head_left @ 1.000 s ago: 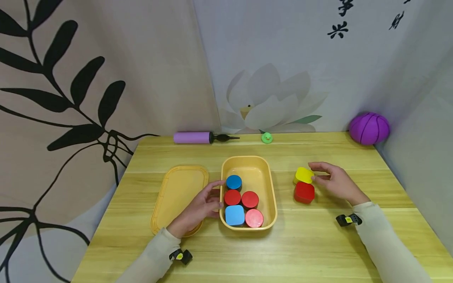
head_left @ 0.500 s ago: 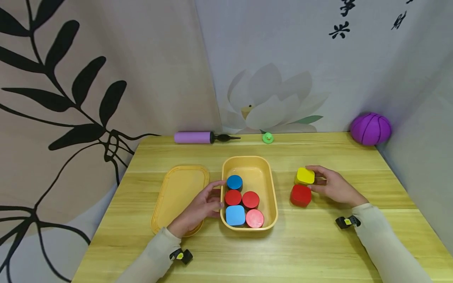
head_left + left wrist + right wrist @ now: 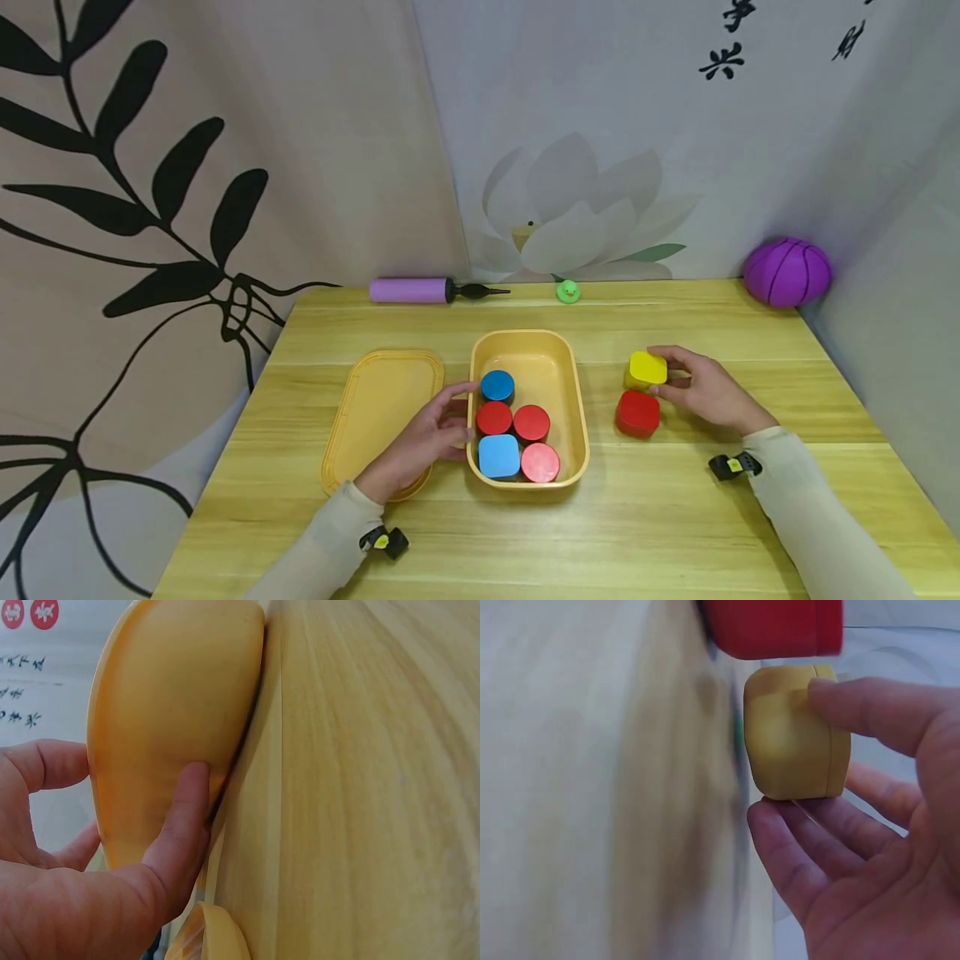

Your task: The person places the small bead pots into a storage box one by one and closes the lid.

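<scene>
My right hand pinches a small yellow tub with rounded corners between thumb and fingers. In the right wrist view a lid seam runs round the yellow tub, and the fingertips lie under its side. Just in front of it a similar red tub sits on the table. My left hand touches the outer left wall of a yellow-orange open box. In the left wrist view the thumb lies straight along the box wall, and a finger meets the rim. Inside the box are several round red, pink and blue tubs and a square light-blue tub.
Left of the box lies its flat matching lid, partly under the left forearm. Along the table's back edge are a purple hand pump, a small green toy and a purple ball. Walls stand behind and at the right.
The right hand has closed its grip on the yellow tub, which has shifted slightly. The red tub has slid a little left and toward the front. The left hand and box have stayed put.
</scene>
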